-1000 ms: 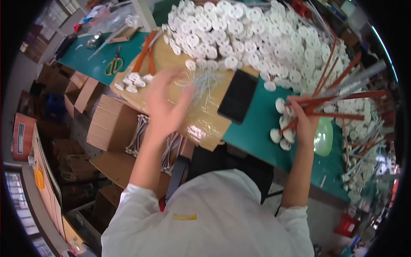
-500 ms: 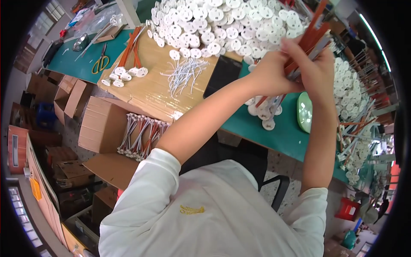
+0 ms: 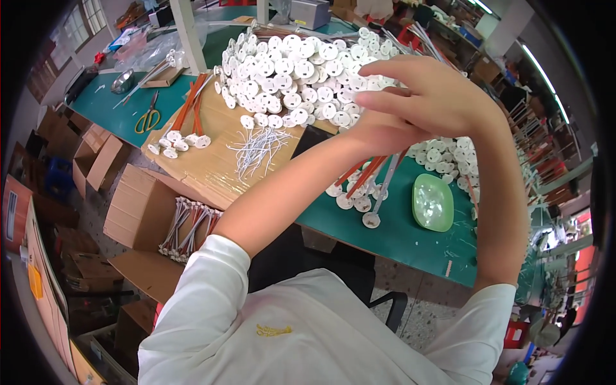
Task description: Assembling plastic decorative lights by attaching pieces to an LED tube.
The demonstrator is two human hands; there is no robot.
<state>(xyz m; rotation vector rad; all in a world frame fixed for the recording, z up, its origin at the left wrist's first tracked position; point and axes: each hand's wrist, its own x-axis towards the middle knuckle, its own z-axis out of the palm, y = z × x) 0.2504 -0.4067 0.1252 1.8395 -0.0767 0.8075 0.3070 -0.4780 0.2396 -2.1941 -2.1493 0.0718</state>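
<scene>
My left hand (image 3: 384,133) is wrapped round a bundle of flat orange and grey strips (image 3: 369,172), its fingers mostly hidden behind the other hand. The strips come out below it and end in white slotted discs (image 3: 345,201), which hang low over the green table. One grey strip slants apart from the rest, with its own disc at the lower end. Across the top of the left hand arches my right hand (image 3: 439,96), its fingers apart and pointing left, with nothing visible in them. Behind both hands rises a large pile of white discs (image 3: 282,67).
On the cardboard sheet (image 3: 192,176) lie thin white ties (image 3: 258,151) and a dark flat panel (image 3: 311,140). A green dish (image 3: 432,202) sits at right on the green table (image 3: 346,230). Scissors (image 3: 149,117) lie at left. An open carton (image 3: 138,206) holds finished-looking strips (image 3: 187,226).
The view has shifted rightward. The right hand has opened from its grip on the strips and now arches over the left hand. The bundle's upper ends no longer show.
</scene>
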